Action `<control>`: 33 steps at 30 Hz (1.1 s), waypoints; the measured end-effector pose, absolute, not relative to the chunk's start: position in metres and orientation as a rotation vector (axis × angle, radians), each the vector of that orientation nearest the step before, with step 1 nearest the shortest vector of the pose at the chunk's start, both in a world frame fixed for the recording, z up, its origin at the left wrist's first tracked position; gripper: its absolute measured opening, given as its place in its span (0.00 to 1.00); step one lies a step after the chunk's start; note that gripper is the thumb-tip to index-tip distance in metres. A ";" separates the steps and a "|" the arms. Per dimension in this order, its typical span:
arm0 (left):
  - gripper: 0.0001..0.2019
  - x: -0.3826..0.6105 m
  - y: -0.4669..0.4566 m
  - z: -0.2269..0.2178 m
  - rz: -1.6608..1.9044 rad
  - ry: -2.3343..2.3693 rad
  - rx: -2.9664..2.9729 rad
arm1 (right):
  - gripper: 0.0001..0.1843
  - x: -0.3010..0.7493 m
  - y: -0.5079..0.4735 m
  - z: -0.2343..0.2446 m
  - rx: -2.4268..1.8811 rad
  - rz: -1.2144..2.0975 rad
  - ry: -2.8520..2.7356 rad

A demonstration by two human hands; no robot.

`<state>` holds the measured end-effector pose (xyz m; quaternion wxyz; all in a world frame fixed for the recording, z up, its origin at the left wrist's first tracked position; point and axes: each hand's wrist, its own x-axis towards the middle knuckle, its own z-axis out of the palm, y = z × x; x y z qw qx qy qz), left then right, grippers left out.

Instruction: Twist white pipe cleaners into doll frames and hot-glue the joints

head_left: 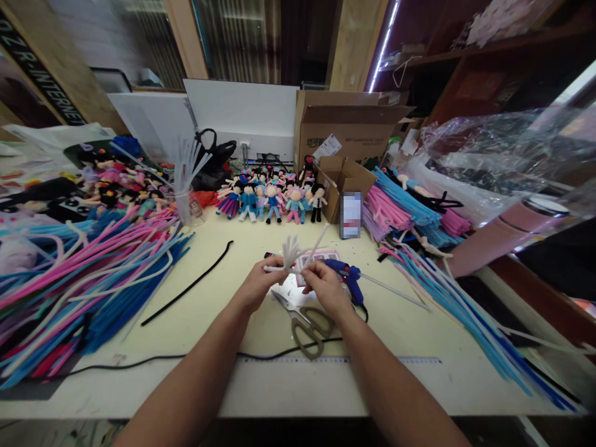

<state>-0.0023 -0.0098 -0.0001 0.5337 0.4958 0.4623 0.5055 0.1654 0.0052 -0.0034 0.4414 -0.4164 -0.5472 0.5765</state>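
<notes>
My left hand [255, 287] and my right hand [326, 287] are both closed on a white pipe cleaner piece [293, 253] held above the table centre. The piece has a bundle of short loops fanning upward and one long stem slanting up to the right. Grey scissors [305, 323] lie open on the table just below my hands. A blue glue gun [347, 276] rests right of my right hand, its black cord running along the table. A small pink-edged card lies beneath the piece.
Heaps of pink, blue and white pipe cleaners [84, 279] fill the left; more blue ones [447, 292] spread right. A black pipe cleaner [190, 285] lies loose. Small dolls [274, 198] stand at the back before cardboard boxes [344, 124]. A ruler [344, 360] lies near the front edge.
</notes>
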 end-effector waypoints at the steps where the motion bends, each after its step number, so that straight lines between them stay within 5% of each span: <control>1: 0.09 -0.002 -0.010 0.000 1.207 1.116 1.201 | 0.11 0.165 0.005 -0.004 -1.028 1.461 -1.337; 11: 0.09 0.003 -0.015 0.011 1.204 1.124 1.353 | 0.10 0.166 0.008 -0.013 -0.944 1.447 -1.286; 21: 0.16 0.004 -0.010 -0.001 1.148 1.164 0.982 | 0.04 0.174 -0.001 0.004 -0.990 0.693 -1.562; 33: 0.13 0.003 -0.011 0.007 1.083 0.869 0.768 | 0.06 0.170 -0.001 -0.001 -0.947 0.600 -1.753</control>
